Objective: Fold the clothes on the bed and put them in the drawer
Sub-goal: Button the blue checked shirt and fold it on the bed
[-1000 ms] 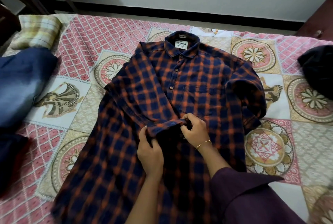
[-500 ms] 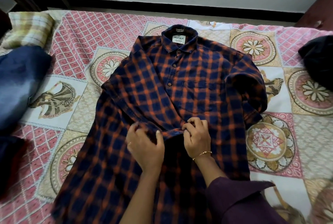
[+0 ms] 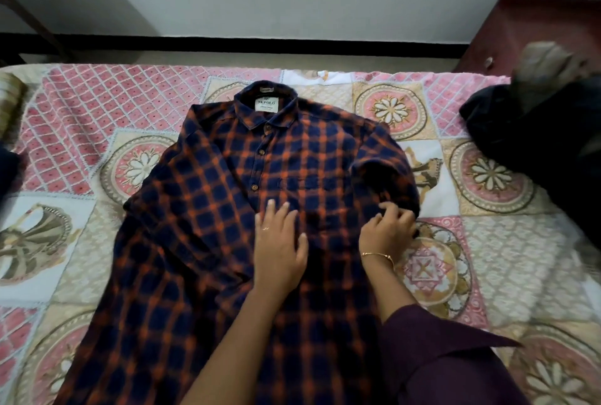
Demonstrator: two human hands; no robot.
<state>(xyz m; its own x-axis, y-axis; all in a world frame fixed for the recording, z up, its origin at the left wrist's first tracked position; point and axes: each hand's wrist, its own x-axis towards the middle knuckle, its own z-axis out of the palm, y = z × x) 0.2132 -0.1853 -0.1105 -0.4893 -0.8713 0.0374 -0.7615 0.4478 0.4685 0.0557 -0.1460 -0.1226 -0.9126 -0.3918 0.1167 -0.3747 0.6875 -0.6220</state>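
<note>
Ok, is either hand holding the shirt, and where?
Right hand pinches the shirt at its folded sleeve end by the right edge. Left hand only presses flat on the front.

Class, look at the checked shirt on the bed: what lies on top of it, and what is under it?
On the shirt rests the left hand, flat; the right hand pinches its folded sleeve. Under it is the bedspread; the covered part is hidden.

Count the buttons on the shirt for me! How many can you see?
3. All run down the shirt front: one button at the collar, one below it, one lower still. More may hide under the left hand.
</note>
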